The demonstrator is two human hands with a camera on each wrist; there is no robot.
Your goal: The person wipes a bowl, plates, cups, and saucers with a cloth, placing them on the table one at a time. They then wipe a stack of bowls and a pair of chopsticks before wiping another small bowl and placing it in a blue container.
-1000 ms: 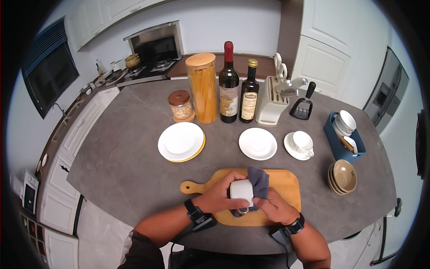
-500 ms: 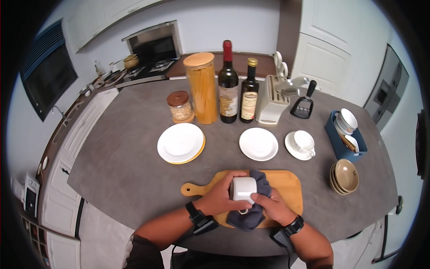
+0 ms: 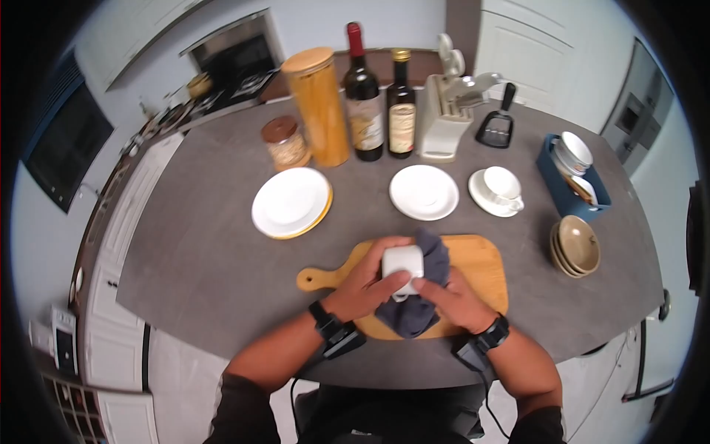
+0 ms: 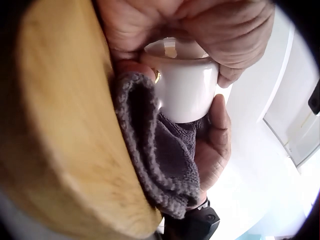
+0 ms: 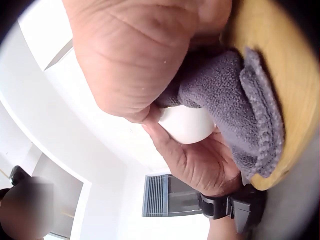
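In the head view, a white cup (image 3: pixel 403 260) is held above the wooden cutting board (image 3: pixel 479 259), with its handle toward the person. My left hand (image 3: pixel 364 287) grips it from the left, thumb across its near side. On the right, my right hand (image 3: pixel 460 297) holds a dark grey cloth (image 3: pixel 411 320) against the cup, its thumb pressing the white surface close to the left thumb. The left wrist view shows the cup's glossy side (image 4: pixel 187 87) and a bit of gold trim by the handle. Folds of the cloth (image 5: pixel 220 85) hang beside the board in the right wrist view.
Beyond the board stand stacked plates (image 3: pixel 292 201), a white plate (image 3: pixel 424 192) and a cup on a saucer (image 3: pixel 494 198). Brown bowls (image 3: pixel 579 246) and a blue basket (image 3: pixel 569 185) are at right. Jars, a wine bottle (image 3: pixel 364 111) and a knife block (image 3: pixel 441 126) line the back.
The cloth, earlier raised at the cup's far right, now hangs lower toward the person. The left thumb has moved across the cup's near side. The head view has tilted down.
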